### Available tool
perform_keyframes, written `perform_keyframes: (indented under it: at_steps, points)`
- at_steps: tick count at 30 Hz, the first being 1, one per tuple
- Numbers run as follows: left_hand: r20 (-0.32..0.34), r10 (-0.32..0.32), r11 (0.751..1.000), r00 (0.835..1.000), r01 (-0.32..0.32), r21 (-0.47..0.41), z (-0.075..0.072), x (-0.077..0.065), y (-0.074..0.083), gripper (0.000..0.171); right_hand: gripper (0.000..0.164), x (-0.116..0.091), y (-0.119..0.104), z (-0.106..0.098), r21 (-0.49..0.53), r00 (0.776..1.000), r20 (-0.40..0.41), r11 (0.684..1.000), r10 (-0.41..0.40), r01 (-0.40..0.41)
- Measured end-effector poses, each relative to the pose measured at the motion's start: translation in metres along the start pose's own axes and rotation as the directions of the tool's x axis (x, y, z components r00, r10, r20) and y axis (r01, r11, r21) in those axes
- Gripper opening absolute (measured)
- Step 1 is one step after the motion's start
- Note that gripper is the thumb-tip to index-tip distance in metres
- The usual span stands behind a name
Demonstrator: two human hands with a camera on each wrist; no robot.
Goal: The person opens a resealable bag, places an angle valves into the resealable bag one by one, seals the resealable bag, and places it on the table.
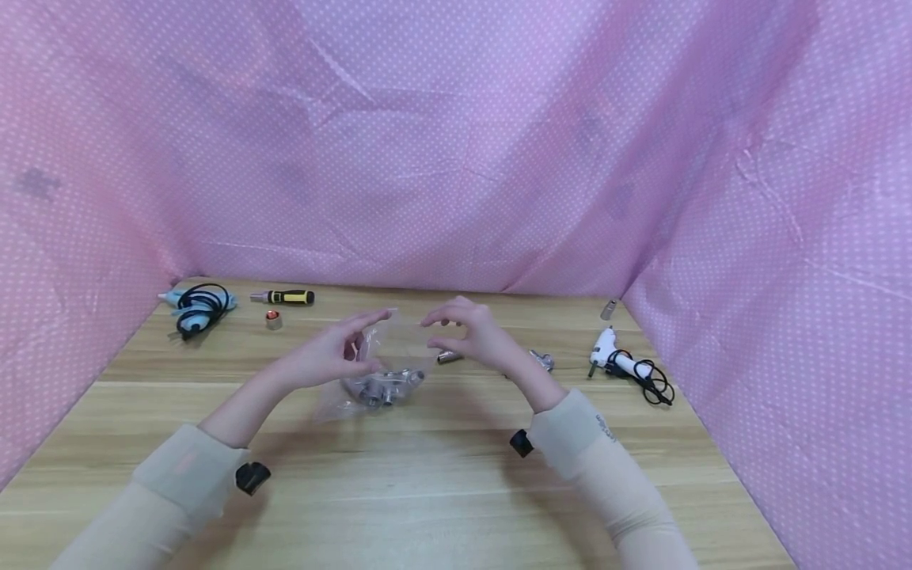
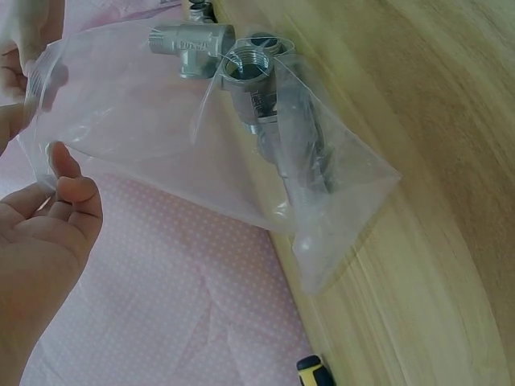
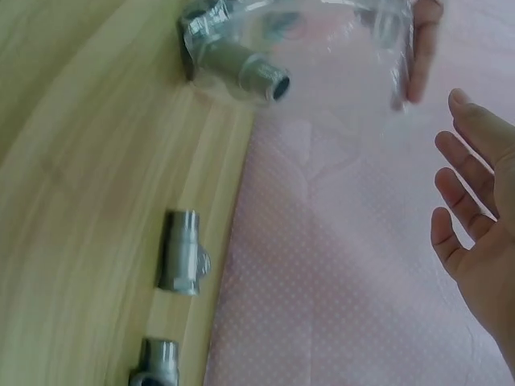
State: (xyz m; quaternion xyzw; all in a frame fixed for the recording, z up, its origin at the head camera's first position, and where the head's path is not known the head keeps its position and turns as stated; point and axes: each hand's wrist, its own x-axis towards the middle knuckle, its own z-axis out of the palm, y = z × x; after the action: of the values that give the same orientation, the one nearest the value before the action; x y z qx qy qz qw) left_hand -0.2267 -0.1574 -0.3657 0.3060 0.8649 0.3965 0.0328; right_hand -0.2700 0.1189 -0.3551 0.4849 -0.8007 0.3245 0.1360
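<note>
My left hand pinches the rim of a clear plastic bag between thumb and fingers. Inside the bag, low down by the tabletop, lie several silvery threaded pipe fittings, at least one of them a tee. My right hand is beside the bag's mouth, its fingers spread and gently bent, with nothing between them in the right wrist view. One metal fitting lies on the wooden table just past the bag, and another fitting is further to the right, partly behind my right wrist in the head view.
At the back left are a blue glue gun with a coiled black cord, a yellow-and-black screwdriver and a short metal ring, reddish inside. A white glue gun and a small metal piece lie right. Pink dotted cloth walls the table.
</note>
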Motion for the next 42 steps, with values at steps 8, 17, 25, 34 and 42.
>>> perform_keyframes:
  at_steps: [8,17,25,34,42]
  points:
    - [-0.006,0.000,1.000,1.000,0.000,-0.025,-0.002,-0.002,-0.002,0.082,0.040,-0.015,0.016,-0.012,0.011,0.978,0.062,0.979,0.200,-0.201]
    - [-0.007,0.007,1.000,1.000,-0.007,-0.011,-0.003,-0.004,-0.003,0.083,0.052,-0.033,0.053,0.000,-0.029,0.930,0.155,0.943,0.332,-0.332]
    - [-0.002,-0.020,1.000,1.000,0.020,0.009,-0.003,-0.005,-0.004,0.084,0.060,-0.041,0.081,0.018,-0.090,0.904,0.293,0.951,0.310,-0.297]
    - [-0.004,-0.029,0.999,1.000,0.029,0.016,-0.003,-0.006,-0.001,0.083,0.057,-0.043,0.099,0.028,-0.087,0.834,0.365,0.907,0.414,-0.412]
    - [-0.004,-0.011,1.000,1.000,0.011,0.014,-0.003,-0.006,-0.003,0.083,0.044,-0.042,0.107,0.036,-0.074,0.821,0.368,0.894,0.437,-0.443]
